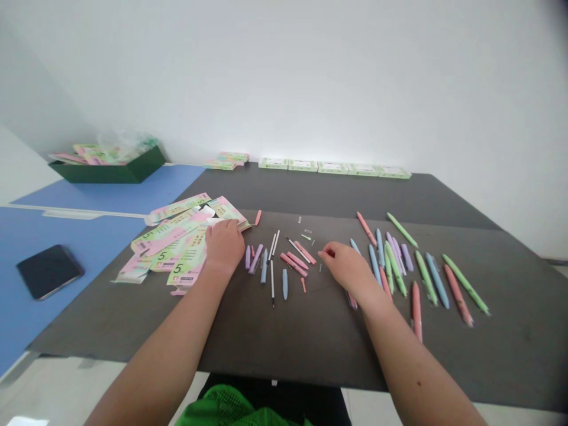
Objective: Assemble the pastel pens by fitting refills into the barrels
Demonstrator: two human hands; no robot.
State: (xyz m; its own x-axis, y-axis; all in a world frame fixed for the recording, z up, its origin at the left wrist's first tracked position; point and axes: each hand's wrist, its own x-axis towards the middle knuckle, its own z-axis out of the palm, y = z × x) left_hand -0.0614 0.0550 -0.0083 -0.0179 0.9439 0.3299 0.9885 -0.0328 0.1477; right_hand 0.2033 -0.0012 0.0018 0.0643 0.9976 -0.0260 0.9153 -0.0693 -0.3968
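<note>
- On the dark mat, the left hand lies at the left, fingers half curled and pressed on the edge of the printed card sleeves; whether it grips one, I cannot tell.
- Right of that hand, the right hand hovers mid-mat, thumb and forefinger pinched close; anything between them is hidden, so its hold cannot be told.
- Between the hands, loose pen parts lie on the mat: barrels, thin refills and tiny pieces, apparently set out singly so each is easy to pick up.
- Beyond the right hand, assembled pastel pens fan across the mat's right side, seemingly kept apart from the loose parts.
- Past the mat's far edge, a row of flat boxes lines up against the white wall, with a dark green box of sleeves further left.
- Left of the mat, a black phone lies face down or dark on a blue desk.
- Below the mat's near edge, a green mesh garment shows at the person's front.
</note>
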